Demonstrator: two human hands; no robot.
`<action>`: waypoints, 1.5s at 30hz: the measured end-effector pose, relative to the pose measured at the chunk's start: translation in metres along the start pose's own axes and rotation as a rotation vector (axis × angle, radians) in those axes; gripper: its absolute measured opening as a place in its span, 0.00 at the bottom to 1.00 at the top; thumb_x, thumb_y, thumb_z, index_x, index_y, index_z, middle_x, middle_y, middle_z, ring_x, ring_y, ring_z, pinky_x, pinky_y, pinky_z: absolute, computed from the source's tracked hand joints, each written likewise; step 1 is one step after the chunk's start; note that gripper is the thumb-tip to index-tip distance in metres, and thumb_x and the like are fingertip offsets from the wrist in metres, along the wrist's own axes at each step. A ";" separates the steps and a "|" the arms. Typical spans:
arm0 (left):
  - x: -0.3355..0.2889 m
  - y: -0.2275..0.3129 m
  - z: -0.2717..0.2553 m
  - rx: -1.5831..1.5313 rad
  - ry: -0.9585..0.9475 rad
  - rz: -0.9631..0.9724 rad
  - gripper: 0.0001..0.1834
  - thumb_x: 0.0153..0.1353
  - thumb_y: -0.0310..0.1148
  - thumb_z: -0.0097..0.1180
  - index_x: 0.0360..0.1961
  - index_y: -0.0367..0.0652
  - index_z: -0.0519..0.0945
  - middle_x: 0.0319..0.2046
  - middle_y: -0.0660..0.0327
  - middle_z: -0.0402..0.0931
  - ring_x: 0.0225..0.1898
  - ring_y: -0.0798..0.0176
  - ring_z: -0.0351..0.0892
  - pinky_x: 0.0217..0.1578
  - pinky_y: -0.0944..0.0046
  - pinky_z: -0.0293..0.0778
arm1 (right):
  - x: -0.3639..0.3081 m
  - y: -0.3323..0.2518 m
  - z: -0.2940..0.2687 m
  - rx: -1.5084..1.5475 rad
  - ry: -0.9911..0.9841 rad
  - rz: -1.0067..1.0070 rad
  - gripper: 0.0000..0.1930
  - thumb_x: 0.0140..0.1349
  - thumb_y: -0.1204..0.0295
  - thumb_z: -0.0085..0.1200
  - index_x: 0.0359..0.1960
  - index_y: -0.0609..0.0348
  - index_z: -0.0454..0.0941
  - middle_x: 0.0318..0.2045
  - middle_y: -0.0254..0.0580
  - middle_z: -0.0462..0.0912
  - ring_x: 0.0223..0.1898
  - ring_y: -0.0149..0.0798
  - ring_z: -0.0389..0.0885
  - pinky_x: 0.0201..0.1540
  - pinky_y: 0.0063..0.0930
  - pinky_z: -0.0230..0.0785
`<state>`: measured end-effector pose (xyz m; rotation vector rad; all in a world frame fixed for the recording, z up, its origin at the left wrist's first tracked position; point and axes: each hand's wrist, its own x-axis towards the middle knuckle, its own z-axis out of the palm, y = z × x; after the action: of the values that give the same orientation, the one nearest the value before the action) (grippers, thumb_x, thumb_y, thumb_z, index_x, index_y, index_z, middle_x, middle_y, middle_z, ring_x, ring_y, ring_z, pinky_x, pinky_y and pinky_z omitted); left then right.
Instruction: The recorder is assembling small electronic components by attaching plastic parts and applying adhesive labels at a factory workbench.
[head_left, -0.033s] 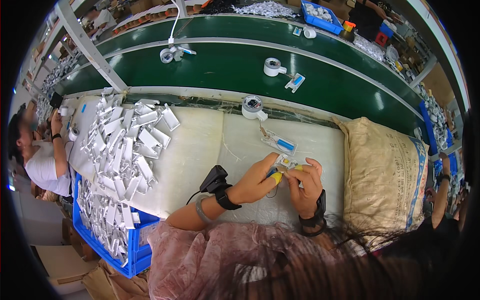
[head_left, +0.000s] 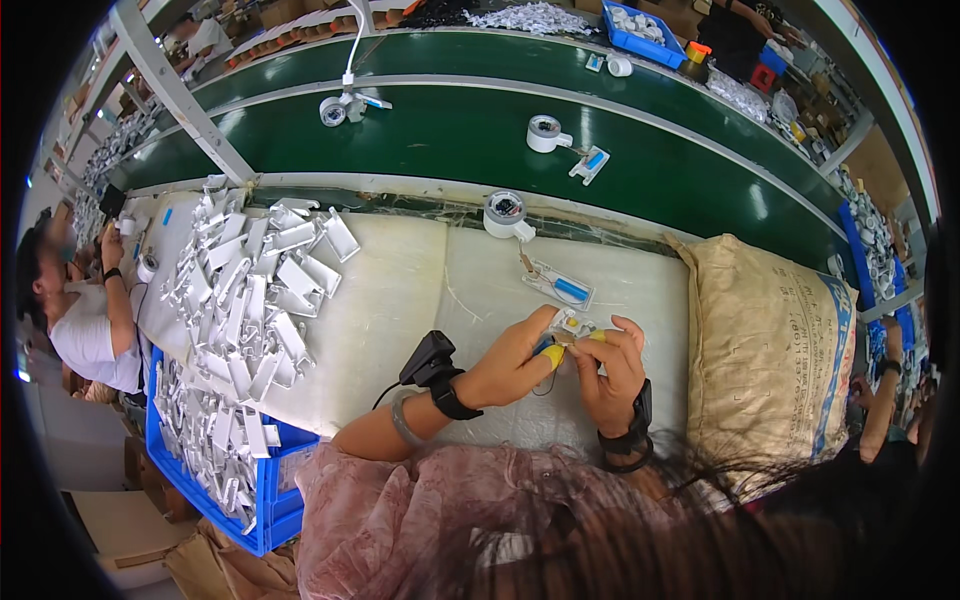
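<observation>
Hardly anything changes at the grip: the left hand (head_left: pixel 508 364) and right hand (head_left: pixel 612 375) keep the same pose as a moment ago, fingertips meeting. Only a co-worker's arm (head_left: pixel 878 410), far to the right of the grip, has shifted slightly. This steadiness suggests fine fingertip work in progress, with nothing set down.

The left hand pinches a small white plastic part (head_left: pixel 572 323) with a yellow piece on it, thumb and forefinger closed up with little gap. The right hand's thumb and forefinger are likewise drawn together at the part's near right edge; exactly which bit they have hold of is hidden by the fingers. Yellow finger covers (head_left: pixel 553 355) show on both hands, and a thin dark wire (head_left: pixel 543 388) hangs just below the grip.

Just beyond the grip lies a white tray-shaped housing with a blue cylindrical cell (head_left: pixel 571 289), and past that a round white housing (head_left: pixel 505 210). Well left of the grip is a heap of white plastic housings (head_left: pixel 265 270); to its right stands a brown sack (head_left: pixel 765 350).
</observation>
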<state>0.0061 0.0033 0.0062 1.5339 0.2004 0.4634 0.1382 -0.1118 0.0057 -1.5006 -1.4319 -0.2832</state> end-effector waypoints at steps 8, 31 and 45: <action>-0.001 0.005 0.000 0.014 0.004 -0.003 0.17 0.59 0.23 0.41 0.50 0.38 0.65 0.28 0.64 0.71 0.23 0.75 0.70 0.25 0.72 0.69 | -0.001 0.000 -0.001 -0.007 -0.007 -0.015 0.11 0.46 0.83 0.63 0.32 0.58 0.81 0.27 0.35 0.77 0.33 0.36 0.75 0.54 0.45 0.64; -0.002 0.006 -0.003 -0.160 -0.075 -0.064 0.14 0.64 0.27 0.43 0.51 0.37 0.66 0.28 0.65 0.70 0.24 0.76 0.68 0.25 0.74 0.66 | 0.001 -0.004 -0.005 -0.010 -0.039 0.002 0.09 0.50 0.82 0.62 0.32 0.59 0.78 0.27 0.39 0.78 0.31 0.39 0.75 0.56 0.47 0.64; 0.002 0.005 0.000 0.025 -0.016 -0.014 0.13 0.66 0.30 0.46 0.50 0.36 0.67 0.30 0.59 0.74 0.31 0.67 0.74 0.32 0.67 0.70 | 0.006 -0.005 -0.004 -0.024 -0.004 0.013 0.09 0.48 0.83 0.62 0.31 0.57 0.80 0.26 0.35 0.76 0.30 0.35 0.74 0.55 0.46 0.62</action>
<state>0.0066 0.0039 0.0115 1.5588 0.2054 0.4392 0.1368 -0.1122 0.0140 -1.5302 -1.4257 -0.2898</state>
